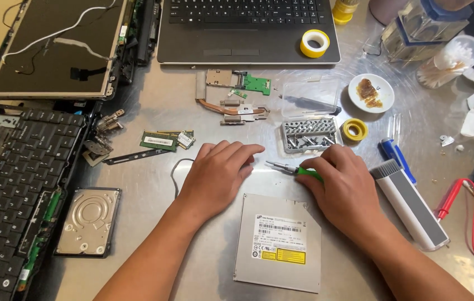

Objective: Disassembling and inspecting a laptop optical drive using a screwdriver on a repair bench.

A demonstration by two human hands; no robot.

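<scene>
A green-handled screwdriver (295, 170) is gripped in the right hand (344, 187), its tip held low over the surface (153, 106) just above the optical drive (277, 241). The left hand (217, 173) is laid flat and empty beside it, seemingly for steadiness, with the screw tray (309, 135) kept within reach.

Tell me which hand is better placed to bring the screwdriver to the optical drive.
Right, probably. The right hand already holds the green-handled screwdriver in its grip, tip pointing left, just above the optical drive. The left hand lies flat and empty on the table, beside the drive's upper left corner.
</scene>
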